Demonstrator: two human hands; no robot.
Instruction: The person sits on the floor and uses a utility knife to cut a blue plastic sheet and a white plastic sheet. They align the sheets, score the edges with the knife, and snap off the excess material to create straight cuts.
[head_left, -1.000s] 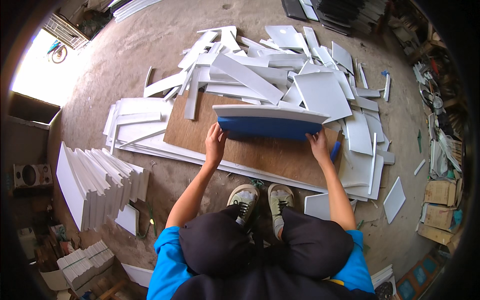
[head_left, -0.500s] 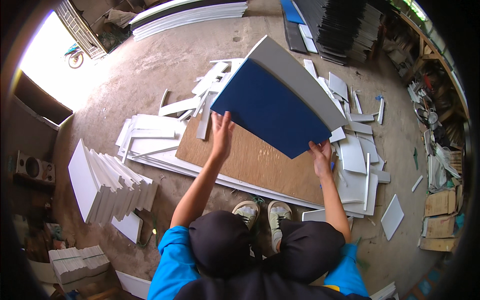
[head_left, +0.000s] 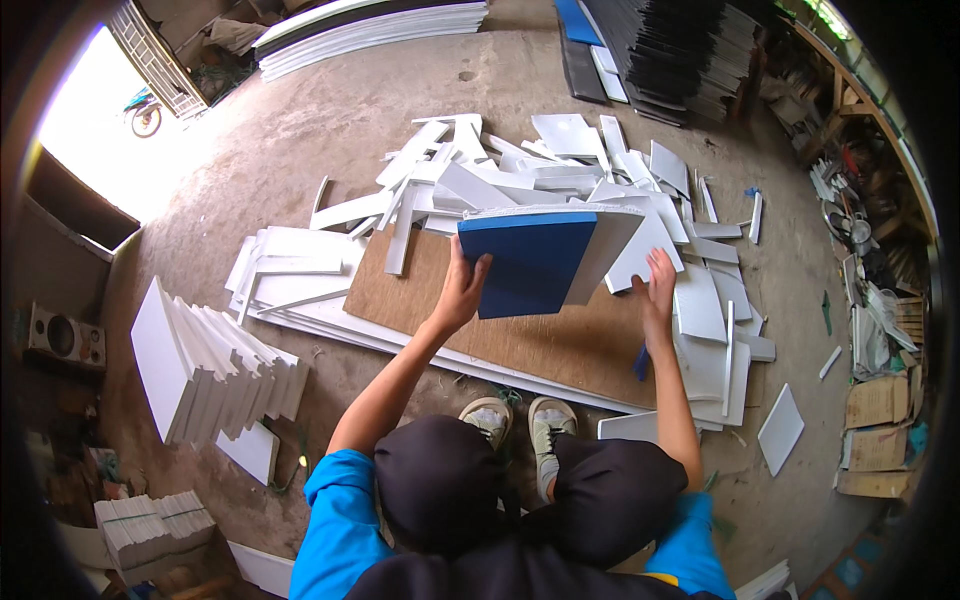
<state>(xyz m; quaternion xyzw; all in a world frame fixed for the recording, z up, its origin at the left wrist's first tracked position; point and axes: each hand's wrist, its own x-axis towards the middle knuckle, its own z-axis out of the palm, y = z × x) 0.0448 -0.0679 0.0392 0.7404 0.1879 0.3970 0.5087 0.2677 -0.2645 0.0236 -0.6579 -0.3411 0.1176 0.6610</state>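
My left hand (head_left: 462,290) grips the left edge of a thick foam board (head_left: 522,262), thumb on its near face. Dark blue covers most of that face, with a grey band along the right side and a rough white upper edge. The board is held up and tilted over a brown plywood sheet (head_left: 420,300). To its right, my right hand (head_left: 655,300) is off the board, fingers spread and holding nothing. A small dark blue object (head_left: 641,362) lies by my right wrist, partly hidden; its kind is unclear.
White foam offcuts (head_left: 560,180) are heaped beyond and right of the plywood. At left stands a row of white panels (head_left: 215,370), with a bundled stack (head_left: 155,530) nearer me. Dark sheets (head_left: 670,60) are piled at the back right. Cardboard boxes (head_left: 878,405) line the right side.
The board has swung from a diagonal, two-handed hold to a more upright one in my left hand. My right hand has let go of it, and more offcuts show behind.
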